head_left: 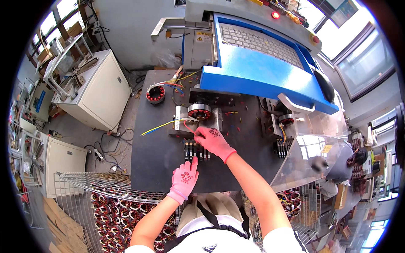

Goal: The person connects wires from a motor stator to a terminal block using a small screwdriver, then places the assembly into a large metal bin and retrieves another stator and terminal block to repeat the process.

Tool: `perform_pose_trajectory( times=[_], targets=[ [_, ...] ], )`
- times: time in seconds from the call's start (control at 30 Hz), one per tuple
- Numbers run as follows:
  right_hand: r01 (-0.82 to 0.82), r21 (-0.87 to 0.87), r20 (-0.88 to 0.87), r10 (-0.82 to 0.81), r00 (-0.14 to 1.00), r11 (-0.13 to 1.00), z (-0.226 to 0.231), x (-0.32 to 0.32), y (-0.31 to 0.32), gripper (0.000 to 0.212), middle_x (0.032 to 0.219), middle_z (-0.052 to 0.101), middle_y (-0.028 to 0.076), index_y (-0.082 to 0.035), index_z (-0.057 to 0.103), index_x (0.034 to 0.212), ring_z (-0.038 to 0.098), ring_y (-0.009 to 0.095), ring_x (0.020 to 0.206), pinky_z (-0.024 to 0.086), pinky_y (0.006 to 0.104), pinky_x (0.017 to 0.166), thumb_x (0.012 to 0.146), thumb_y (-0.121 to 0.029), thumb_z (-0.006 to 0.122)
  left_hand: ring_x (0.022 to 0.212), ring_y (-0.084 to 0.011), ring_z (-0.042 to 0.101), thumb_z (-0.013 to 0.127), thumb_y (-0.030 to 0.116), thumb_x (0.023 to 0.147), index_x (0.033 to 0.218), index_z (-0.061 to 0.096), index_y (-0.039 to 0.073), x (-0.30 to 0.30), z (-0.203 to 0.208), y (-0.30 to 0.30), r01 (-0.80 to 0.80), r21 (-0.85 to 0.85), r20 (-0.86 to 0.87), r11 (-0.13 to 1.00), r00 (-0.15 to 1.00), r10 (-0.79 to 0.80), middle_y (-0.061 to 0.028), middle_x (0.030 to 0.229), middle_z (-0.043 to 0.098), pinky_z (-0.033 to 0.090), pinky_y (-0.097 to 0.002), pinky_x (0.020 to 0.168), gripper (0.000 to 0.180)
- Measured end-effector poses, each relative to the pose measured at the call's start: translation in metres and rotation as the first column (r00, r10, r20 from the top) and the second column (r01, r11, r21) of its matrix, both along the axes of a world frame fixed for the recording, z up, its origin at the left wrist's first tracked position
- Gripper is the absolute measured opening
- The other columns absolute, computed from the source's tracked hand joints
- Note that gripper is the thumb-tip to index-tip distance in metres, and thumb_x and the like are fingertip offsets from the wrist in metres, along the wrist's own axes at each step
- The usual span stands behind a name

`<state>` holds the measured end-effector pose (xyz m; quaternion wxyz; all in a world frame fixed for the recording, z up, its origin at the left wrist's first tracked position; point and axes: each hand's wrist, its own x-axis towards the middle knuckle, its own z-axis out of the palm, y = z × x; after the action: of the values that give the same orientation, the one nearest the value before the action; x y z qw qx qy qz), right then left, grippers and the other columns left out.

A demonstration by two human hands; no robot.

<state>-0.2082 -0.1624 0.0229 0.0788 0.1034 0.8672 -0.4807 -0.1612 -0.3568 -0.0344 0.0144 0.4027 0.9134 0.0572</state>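
Note:
A wound motor stator (199,112) with red coils sits on a metal fixture (180,116) on the dark tabletop. Yellow and blue lead wires (162,126) run from it toward the left. My right hand (214,142), in a pink glove, pinches a red wire (188,127) just in front of the stator. Below it, my gloved left hand (184,178) stretches its index finger onto a row of black clip terminals (190,152). Nothing shows in the left hand's grasp; its other fingers are partly folded.
Another stator (155,94) with loose leads lies back left. A blue-framed machine cover (261,74) overhangs the back. At right, a clear guard (308,156) stands before a second fixture holding a stator (287,119). Wire baskets of stators (126,219) stand below the table edge.

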Motion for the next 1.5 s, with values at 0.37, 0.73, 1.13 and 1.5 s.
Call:
perform_pose_trajectory(
  times=[0.37,0.73,1.13,1.5],
  targets=[
    [-0.028,0.182,-0.136,0.054,0.989,0.983,-0.028,0.0,-0.003,0.021,0.084,0.066,0.014,-0.006,0.06,0.093,0.064,0.03,0.081,0.048,0.0394,0.07,0.086,-0.025,0.06,0.076,-0.0226,0.058,0.061,0.026,0.085,0.126,0.053,0.008,-0.006,-0.007,0.004,-0.049,0.248,0.105,0.968,0.994,0.024,-0.0078,0.092,0.055,0.047,-0.0363,0.063,0.045],
    [0.199,-0.738,0.187,-0.088,0.978,0.645,-0.004,-0.033,-0.082,0.034,0.08,0.059,-0.002,-0.009,0.06,0.117,0.048,0.004,0.063,0.04,0.0193,0.055,0.095,-0.034,0.056,0.063,-0.0045,0.058,0.068,0.021,0.089,0.108,0.061,0.005,-0.133,0.035,-0.045,-0.866,0.352,0.831,-0.355,0.464,-0.307,-0.0019,0.087,0.064,0.042,-0.0146,0.046,0.027],
    [0.155,-0.68,0.198,-0.024,0.98,0.717,0.005,-0.025,-0.065,0.024,0.077,0.064,0.001,-0.003,0.062,0.09,0.056,0.006,0.063,0.043,0.0206,0.055,0.091,-0.027,0.061,0.092,-0.0126,0.057,0.067,0.014,0.088,0.124,0.055,0.001,-0.102,0.071,-0.046,-0.502,0.863,0.428,0.06,0.787,0.444,-0.0065,0.105,0.058,0.048,-0.0253,0.073,0.039],
    [-0.012,-0.017,-0.103,0.011,0.995,1.0,0.002,-0.005,-0.016,0.013,0.069,0.059,0.012,-0.001,0.055,0.089,0.06,0.022,0.06,0.045,0.0355,0.06,0.086,-0.013,0.058,0.085,-0.0245,0.057,0.063,0.024,0.082,0.133,0.049,0.018,-0.006,0.003,-0.013,-0.047,0.253,0.024,0.966,0.999,0.042,-0.0056,0.098,0.055,0.047,-0.0396,0.072,0.054]
  ],
)
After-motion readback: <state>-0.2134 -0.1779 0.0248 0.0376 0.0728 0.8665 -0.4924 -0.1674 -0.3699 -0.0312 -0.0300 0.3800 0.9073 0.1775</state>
